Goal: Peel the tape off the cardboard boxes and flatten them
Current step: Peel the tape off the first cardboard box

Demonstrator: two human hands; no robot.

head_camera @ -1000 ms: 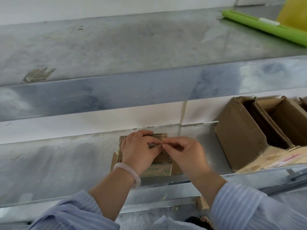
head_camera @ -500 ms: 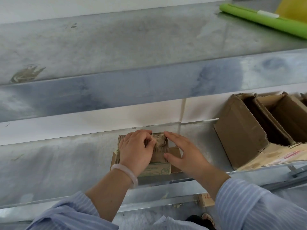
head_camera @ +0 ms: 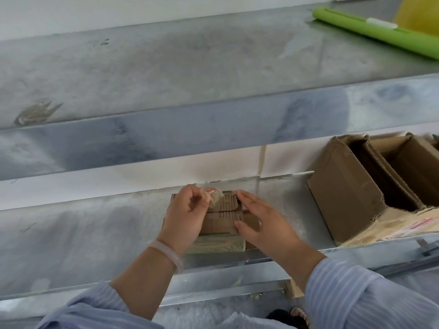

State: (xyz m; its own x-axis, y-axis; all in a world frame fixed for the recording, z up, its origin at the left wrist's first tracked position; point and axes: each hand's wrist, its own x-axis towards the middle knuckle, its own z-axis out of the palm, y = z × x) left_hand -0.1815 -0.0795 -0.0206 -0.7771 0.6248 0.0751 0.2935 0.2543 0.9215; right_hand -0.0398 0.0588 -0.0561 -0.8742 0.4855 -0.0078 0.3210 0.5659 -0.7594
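Observation:
A small cardboard box (head_camera: 222, 219) lies on the lower metal shelf (head_camera: 71, 245), its corrugated top flaps showing and a green-printed side facing me. My left hand (head_camera: 187, 217) pinches a crumpled strip of clear tape (head_camera: 213, 194) that lifts off the box's far top edge. My right hand (head_camera: 259, 222) rests with straight fingers against the right side of the box.
Two bigger open cardboard boxes (head_camera: 370, 184) stand at the right end of the same shelf. On the upper metal shelf (head_camera: 166, 74) a green roll (head_camera: 380, 32) lies at the far right beside a yellow object (head_camera: 420, 13).
A second ago both hands pinched at the tape on top of the box. Since then my right hand let go and moved to the box's side; my left hand pulled the tape up and away.

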